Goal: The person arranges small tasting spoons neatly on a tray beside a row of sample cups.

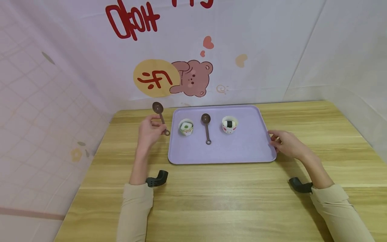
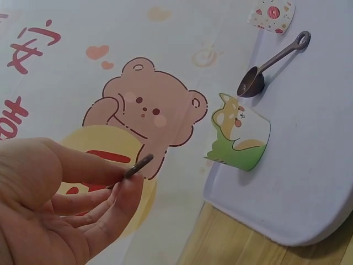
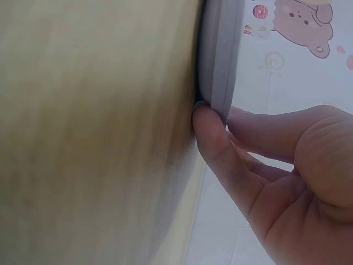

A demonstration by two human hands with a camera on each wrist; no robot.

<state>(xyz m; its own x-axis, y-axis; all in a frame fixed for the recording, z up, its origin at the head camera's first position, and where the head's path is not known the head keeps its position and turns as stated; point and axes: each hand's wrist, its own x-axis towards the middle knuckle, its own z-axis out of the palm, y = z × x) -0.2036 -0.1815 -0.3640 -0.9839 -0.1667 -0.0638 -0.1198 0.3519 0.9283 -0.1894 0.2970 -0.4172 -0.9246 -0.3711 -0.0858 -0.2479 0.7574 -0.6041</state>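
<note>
My left hand [image 1: 148,130] pinches a brown measuring spoon [image 1: 157,107] by its handle, left of the lilac tray [image 1: 242,151]; its round bowl points toward the wall. In the left wrist view the handle's end [image 2: 139,165] sticks out between thumb and fingers. At the tray's right edge, my right hand [image 1: 286,144] grips the rim, thumb above and a fingertip under it in the right wrist view. A second brown measuring spoon [image 1: 207,131] lies mid-tray, between a paper cup [image 1: 186,132] with white and green contents and another paper cup [image 1: 228,129] with a white, black-banded piece.
The tray sits at the back of a wooden table [image 1: 223,201], close to a wall covering [image 1: 257,77] printed with a bear. Black wrist mounts [image 1: 158,178] jut from both forearms over the tabletop.
</note>
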